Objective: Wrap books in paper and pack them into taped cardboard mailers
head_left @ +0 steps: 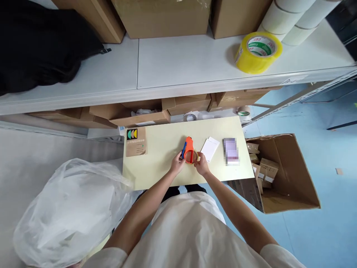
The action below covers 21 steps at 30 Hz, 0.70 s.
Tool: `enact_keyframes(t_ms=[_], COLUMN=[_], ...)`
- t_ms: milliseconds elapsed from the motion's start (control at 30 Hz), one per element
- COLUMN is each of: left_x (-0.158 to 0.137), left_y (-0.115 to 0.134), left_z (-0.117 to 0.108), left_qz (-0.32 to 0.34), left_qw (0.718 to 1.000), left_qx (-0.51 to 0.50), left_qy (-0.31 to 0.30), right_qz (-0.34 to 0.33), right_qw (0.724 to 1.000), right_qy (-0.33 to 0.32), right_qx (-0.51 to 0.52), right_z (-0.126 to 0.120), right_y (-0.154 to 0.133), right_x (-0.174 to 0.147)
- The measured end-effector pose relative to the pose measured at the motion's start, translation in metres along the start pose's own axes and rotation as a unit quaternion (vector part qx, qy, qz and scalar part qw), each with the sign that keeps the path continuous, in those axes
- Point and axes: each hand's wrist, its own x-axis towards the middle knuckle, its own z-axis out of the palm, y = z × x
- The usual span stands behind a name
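Above the middle of the pale table (161,171), an orange tape dispenser (189,143) with a blue part on its left side is between my two hands. My left hand (177,163) has its fingers closed on the dispenser's left side. A roll of yellowish tape (196,154) sits against the dispenser's right side, and my right hand (202,164) pinches it at the edge. Whether the roll is seated on the dispenser I cannot tell. Just right of my right hand lies a white pad or stack of paper (210,149).
A brown booklet (136,142) and a blurred-out purple item (231,150) lie on the table. An open carton (290,178) with small parcels stands right. Plastic-wrapped material (72,208) stands left. The shelf (178,61) ahead carries boxes and a large yellow tape roll (258,52).
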Motion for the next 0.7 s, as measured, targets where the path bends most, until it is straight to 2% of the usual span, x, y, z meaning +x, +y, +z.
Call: enact_keyframes(t_ms=[167, 300, 433, 567, 700], left_x=[-0.013, -0.018, -0.019, -0.022, -0.032], left_y=[-0.010, -0.009, -0.006, -0.007, -0.009], left_z=[0.011, 0.021, 0.025, 0.017, -0.004], left_qz=[0.014, 0.005, -0.022, -0.055, -0.075], left_qw=[0.999, 0.997, 0.997, 0.996, 0.995], left_qx=[0.000, -0.022, -0.043, -0.052, -0.063], left_qy=[-0.043, -0.073, -0.062, -0.037, -0.014], right_qz=[0.000, 0.004, 0.001, -0.009, -0.033], right_qw=[0.999, 0.995, 0.991, 0.984, 0.985], right_qy=[0.010, 0.032, 0.042, 0.083, 0.105], right_qx=[-0.038, -0.093, -0.128, -0.155, -0.135], right_z=[-0.016, -0.028, -0.035, -0.045, -0.059], right_y=[0.014, 0.015, 0.008, -0.004, -0.026], right_x=[-0.018, -0.021, -0.020, -0.026, -0.029])
